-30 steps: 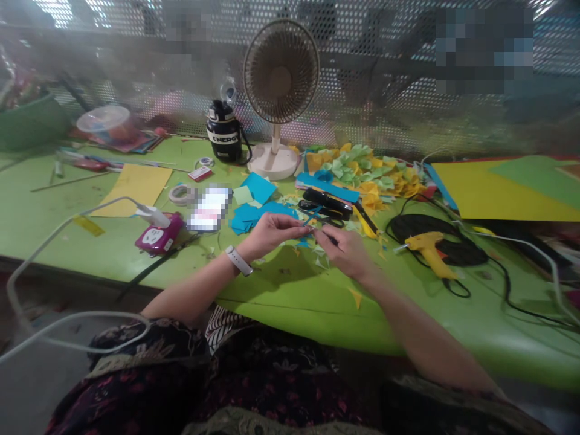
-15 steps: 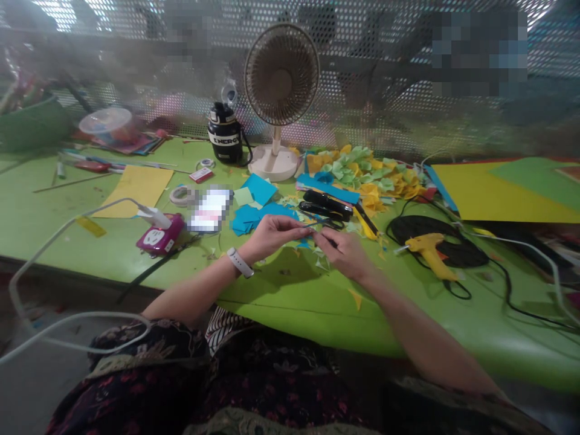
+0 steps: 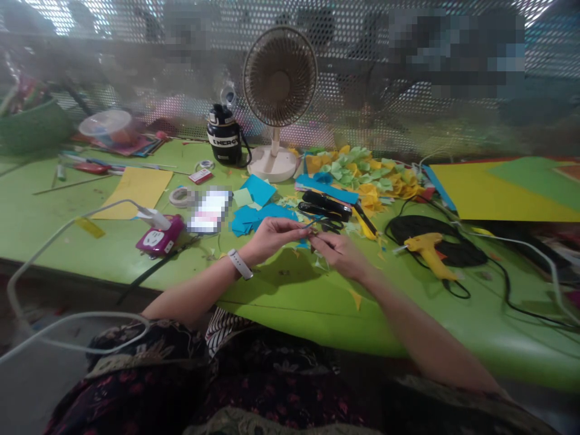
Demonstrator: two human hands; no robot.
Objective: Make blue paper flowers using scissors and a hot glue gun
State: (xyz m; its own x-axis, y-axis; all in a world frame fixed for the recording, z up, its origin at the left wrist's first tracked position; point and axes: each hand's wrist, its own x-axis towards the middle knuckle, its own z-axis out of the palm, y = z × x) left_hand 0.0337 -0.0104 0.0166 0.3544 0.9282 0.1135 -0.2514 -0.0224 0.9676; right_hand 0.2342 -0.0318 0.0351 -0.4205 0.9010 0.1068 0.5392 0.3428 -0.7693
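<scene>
left hand [image 3: 276, 237] pinching blue strip [image 3: 313, 223], clear tub [image 3: 100, 122], blurred orange contents [image 3: 116, 134]

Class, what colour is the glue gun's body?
The glue gun has a yellow body, clearest in the head view.

"ENERGY", seemingly, on black bottle [image 3: 225, 136]

You cannot make out the small piece [image 3: 312, 230] where your left hand [image 3: 274, 237] and right hand [image 3: 338, 252] meet: too tiny, partly covered. Your left hand also hides some blue paper [image 3: 247, 220]. Pixel blocks mask most of the smartphone screen [image 3: 211, 210]. The left edge cuts off the green container [image 3: 34, 128], the right edge the yellow sheet [image 3: 493, 202].
</scene>
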